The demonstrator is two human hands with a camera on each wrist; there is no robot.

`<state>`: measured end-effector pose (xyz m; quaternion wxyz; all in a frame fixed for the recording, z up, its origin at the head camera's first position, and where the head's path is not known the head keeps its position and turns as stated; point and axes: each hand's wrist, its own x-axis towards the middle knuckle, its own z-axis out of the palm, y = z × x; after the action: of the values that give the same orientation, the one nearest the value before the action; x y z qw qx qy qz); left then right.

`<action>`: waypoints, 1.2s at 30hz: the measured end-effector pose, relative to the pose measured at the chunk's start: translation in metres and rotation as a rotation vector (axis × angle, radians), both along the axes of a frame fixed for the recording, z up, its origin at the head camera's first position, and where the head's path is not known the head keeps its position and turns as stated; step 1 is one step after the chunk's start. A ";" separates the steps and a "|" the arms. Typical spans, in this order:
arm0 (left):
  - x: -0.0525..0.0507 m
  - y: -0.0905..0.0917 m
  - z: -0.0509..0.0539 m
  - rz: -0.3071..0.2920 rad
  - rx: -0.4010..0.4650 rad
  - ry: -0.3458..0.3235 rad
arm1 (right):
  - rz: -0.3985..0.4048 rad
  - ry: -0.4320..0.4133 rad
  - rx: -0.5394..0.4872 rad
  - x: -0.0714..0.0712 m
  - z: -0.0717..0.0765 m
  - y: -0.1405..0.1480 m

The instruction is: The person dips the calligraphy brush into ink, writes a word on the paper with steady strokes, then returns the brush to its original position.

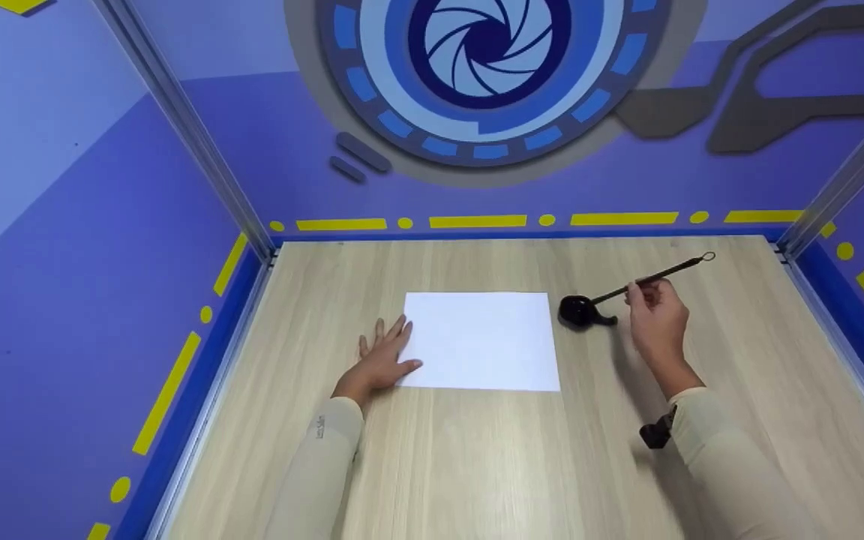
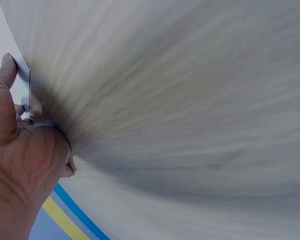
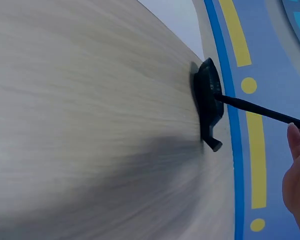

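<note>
A white sheet of paper (image 1: 481, 341) lies on the wooden table. My left hand (image 1: 383, 361) rests at its left edge with spread fingers, thumb on the lower left corner; the left wrist view shows this thumb (image 2: 8, 70) on the paper too. Right of the sheet stands a small, glossy black dish (image 1: 574, 311) with a short curved handle. My right hand (image 1: 658, 319) pinches a slim dark brush (image 1: 616, 293) with a loop at its top end. The brush slants down into the dish (image 3: 208, 85), so its tip is hidden.
The light wooden tabletop (image 1: 469, 465) is bounded by a blue and purple printed back wall (image 1: 267, 150) and side walls. Metal posts (image 1: 199, 142) stand at the back corners. A small black device (image 1: 655, 433) is strapped to the right wrist.
</note>
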<state>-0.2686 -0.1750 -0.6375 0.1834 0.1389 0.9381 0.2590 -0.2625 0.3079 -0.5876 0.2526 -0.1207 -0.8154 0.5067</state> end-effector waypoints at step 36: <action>0.000 0.002 0.000 0.031 0.021 -0.021 | -0.030 -0.058 -0.044 -0.015 0.008 0.021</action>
<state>-0.2688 -0.1731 -0.6379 0.1877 0.1236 0.9354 0.2730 -0.2773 0.3286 -0.5799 0.2339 -0.1530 -0.8091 0.5170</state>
